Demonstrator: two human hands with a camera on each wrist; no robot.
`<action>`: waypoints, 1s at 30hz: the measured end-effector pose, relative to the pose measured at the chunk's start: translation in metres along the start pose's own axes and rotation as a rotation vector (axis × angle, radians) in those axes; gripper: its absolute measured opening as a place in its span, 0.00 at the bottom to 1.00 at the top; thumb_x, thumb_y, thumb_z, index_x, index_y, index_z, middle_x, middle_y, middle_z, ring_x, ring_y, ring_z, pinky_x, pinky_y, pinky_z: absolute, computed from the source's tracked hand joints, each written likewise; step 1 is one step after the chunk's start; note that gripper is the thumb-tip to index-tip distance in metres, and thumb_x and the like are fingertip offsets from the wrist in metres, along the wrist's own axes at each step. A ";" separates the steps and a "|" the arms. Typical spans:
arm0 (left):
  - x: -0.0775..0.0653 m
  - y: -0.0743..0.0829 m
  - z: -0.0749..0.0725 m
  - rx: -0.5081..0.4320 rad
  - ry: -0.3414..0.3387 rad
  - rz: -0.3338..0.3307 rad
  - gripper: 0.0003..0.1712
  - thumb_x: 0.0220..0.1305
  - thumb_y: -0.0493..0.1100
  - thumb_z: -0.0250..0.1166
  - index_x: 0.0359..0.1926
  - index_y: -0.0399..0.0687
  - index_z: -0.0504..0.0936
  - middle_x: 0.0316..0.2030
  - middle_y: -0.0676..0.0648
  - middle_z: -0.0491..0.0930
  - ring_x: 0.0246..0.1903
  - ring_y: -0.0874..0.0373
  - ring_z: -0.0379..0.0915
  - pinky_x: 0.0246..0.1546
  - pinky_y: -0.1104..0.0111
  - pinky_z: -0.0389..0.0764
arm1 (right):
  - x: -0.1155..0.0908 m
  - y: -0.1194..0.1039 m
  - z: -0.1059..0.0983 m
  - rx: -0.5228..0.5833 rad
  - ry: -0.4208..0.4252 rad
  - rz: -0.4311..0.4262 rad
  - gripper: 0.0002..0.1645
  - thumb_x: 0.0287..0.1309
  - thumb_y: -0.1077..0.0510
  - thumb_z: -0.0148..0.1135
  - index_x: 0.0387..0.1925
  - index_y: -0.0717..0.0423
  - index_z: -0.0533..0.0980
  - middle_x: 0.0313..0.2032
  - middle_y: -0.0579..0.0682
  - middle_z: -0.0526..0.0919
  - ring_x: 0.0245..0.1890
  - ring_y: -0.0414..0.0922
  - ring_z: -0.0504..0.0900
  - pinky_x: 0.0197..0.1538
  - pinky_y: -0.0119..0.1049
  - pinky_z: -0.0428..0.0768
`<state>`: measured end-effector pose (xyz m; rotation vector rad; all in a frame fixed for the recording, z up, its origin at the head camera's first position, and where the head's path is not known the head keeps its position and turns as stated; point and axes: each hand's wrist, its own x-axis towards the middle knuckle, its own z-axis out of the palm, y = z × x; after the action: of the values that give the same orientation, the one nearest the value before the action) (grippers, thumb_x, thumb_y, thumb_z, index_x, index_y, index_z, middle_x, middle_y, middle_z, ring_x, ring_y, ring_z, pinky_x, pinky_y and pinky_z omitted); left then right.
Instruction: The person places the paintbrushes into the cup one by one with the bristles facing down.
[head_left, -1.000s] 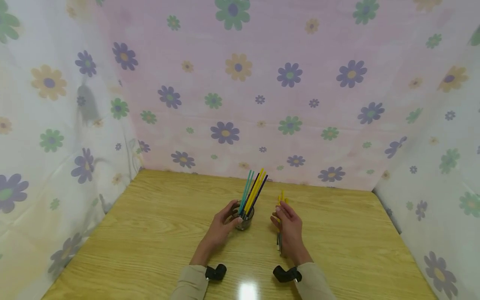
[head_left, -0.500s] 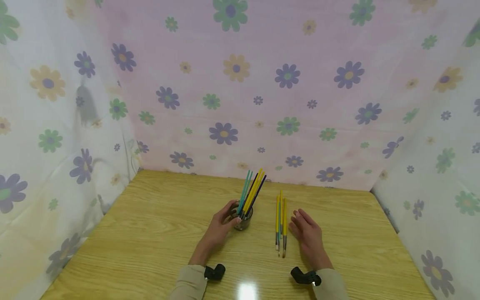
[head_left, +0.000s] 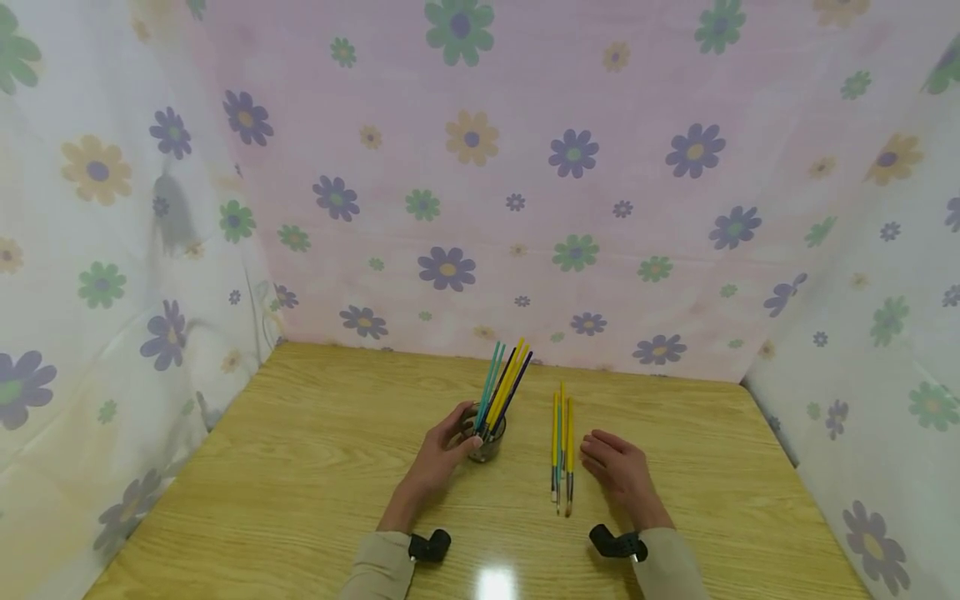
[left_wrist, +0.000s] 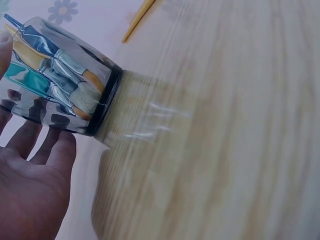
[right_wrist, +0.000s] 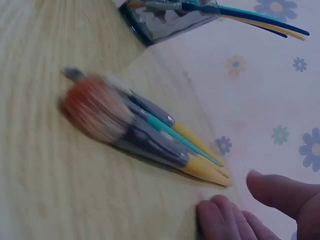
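Note:
My left hand [head_left: 438, 460] grips a clear glass [head_left: 489, 451] near the middle of the table, thumb on the near side and fingers round the far side. Yellow, teal and dark-handled paintbrushes [head_left: 513, 385] lean in it, bristles down, as the left wrist view shows through the glass wall [left_wrist: 82, 42]. Right of the glass lie several loose paintbrushes [head_left: 570, 442], side by side, bristles towards me. One has a broad reddish bristle head [right_wrist: 97, 110]. Beside them, on their right, my right hand [head_left: 619, 472] holds nothing, its fingers relaxed and its thumb apart in the right wrist view.
A wood-grain table [head_left: 315, 467] spreads under both hands. Flower-printed cloth [head_left: 495, 183] hangs behind it and along both sides. Each wrist carries a black camera mount [head_left: 431, 546].
My right hand has moved right, off the loose paintbrushes, uncovering them, then drawn slightly back towards me. My left hand and the glass have stayed in place.

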<state>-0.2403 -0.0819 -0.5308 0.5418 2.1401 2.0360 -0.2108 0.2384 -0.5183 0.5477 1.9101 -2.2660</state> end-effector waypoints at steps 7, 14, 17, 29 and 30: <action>-0.001 -0.002 -0.002 0.006 -0.003 0.003 0.36 0.74 0.37 0.61 0.78 0.42 0.59 0.71 0.36 0.68 0.70 0.38 0.65 0.73 0.44 0.62 | 0.005 -0.004 0.004 -0.147 -0.015 -0.015 0.32 0.67 0.67 0.63 0.69 0.73 0.66 0.65 0.69 0.74 0.45 0.39 0.86 0.49 0.37 0.87; -0.003 -0.001 0.000 0.001 -0.015 -0.007 0.37 0.74 0.37 0.62 0.78 0.42 0.58 0.71 0.37 0.68 0.71 0.40 0.64 0.72 0.45 0.64 | 0.007 -0.003 0.015 -0.343 0.059 -0.102 0.29 0.57 0.67 0.72 0.59 0.72 0.76 0.52 0.67 0.84 0.44 0.46 0.87 0.44 0.37 0.88; -0.003 -0.002 0.000 0.004 -0.010 -0.007 0.37 0.74 0.37 0.62 0.78 0.41 0.59 0.71 0.38 0.68 0.71 0.40 0.64 0.73 0.46 0.63 | 0.006 -0.003 0.017 -0.408 0.081 -0.129 0.27 0.55 0.67 0.73 0.57 0.71 0.77 0.51 0.67 0.84 0.43 0.48 0.86 0.43 0.38 0.87; -0.003 -0.005 0.001 0.022 -0.003 0.002 0.37 0.74 0.37 0.61 0.78 0.40 0.58 0.70 0.38 0.68 0.70 0.41 0.65 0.72 0.46 0.64 | 0.007 0.000 0.019 -0.413 0.123 -0.128 0.25 0.56 0.67 0.72 0.56 0.71 0.77 0.46 0.64 0.85 0.38 0.44 0.86 0.39 0.36 0.88; -0.003 -0.005 0.001 0.022 -0.003 0.001 0.37 0.74 0.37 0.61 0.78 0.40 0.58 0.70 0.39 0.68 0.70 0.41 0.65 0.72 0.46 0.64 | 0.007 0.001 0.019 -0.434 0.128 -0.140 0.25 0.55 0.67 0.72 0.55 0.71 0.78 0.46 0.64 0.85 0.38 0.45 0.85 0.39 0.36 0.88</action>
<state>-0.2381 -0.0818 -0.5359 0.5479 2.1638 2.0128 -0.2205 0.2205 -0.5185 0.5198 2.4766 -1.8320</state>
